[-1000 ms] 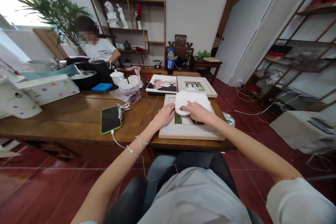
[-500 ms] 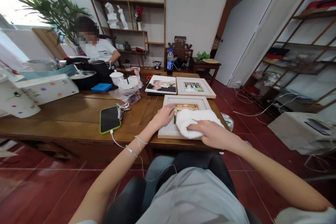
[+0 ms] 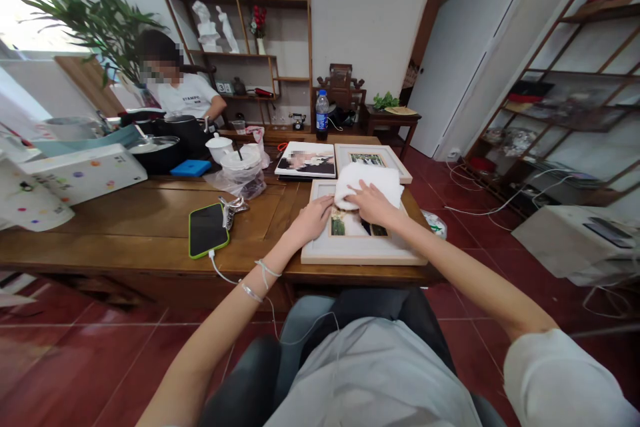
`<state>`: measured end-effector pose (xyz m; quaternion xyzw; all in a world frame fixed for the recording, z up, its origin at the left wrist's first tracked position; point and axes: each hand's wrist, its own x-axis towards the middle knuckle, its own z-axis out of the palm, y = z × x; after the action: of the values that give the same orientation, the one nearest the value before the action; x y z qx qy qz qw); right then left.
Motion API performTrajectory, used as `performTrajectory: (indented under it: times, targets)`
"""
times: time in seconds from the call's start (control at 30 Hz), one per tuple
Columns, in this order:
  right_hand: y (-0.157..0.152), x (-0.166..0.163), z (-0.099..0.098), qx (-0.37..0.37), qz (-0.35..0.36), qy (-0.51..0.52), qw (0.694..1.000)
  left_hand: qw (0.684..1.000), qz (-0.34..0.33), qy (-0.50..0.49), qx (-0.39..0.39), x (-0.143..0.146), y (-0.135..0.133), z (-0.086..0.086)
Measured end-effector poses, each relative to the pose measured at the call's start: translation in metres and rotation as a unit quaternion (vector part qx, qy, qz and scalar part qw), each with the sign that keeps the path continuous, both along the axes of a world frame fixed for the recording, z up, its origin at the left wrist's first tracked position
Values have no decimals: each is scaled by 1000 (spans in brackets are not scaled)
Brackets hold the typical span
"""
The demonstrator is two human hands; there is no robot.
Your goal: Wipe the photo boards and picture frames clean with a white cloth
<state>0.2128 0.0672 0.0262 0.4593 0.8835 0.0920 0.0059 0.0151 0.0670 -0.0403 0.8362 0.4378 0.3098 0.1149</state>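
A light wooden picture frame [image 3: 360, 252] lies flat at the near edge of the wooden table [image 3: 125, 213]. My left hand [image 3: 313, 218] rests on the frame's left side, fingers laid flat against it. My right hand [image 3: 373, 207] presses a folded white cloth [image 3: 370, 181] onto the far part of the frame's glass, fingers spread over the cloth. The photo in the frame shows below the cloth.
Two more frames [image 3: 373, 160] [image 3: 306, 161] lie beyond. A phone in a green case [image 3: 207, 229] with a cable, keys [image 3: 231, 207], a bagged cup [image 3: 243, 172], a water bottle [image 3: 322, 116] and pots stand left. A seated person [image 3: 175, 90] is at the far left. Shelves line the right.
My right hand slid the cloth toward me to the frame's near edge, then pushed it back to the far edge. My left hand stayed on the frame's left side.
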Motion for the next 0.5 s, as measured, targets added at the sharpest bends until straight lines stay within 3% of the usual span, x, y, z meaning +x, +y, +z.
performTrajectory:
  times: [0.3,0.5]
  targets:
    - [-92,-34,2,-42,68,-22,997,999,6,-50,11,1,-2,10]
    - [-117,-22,14,-57,108,-36,992,1000,7,-8,-6,2,-7,14]
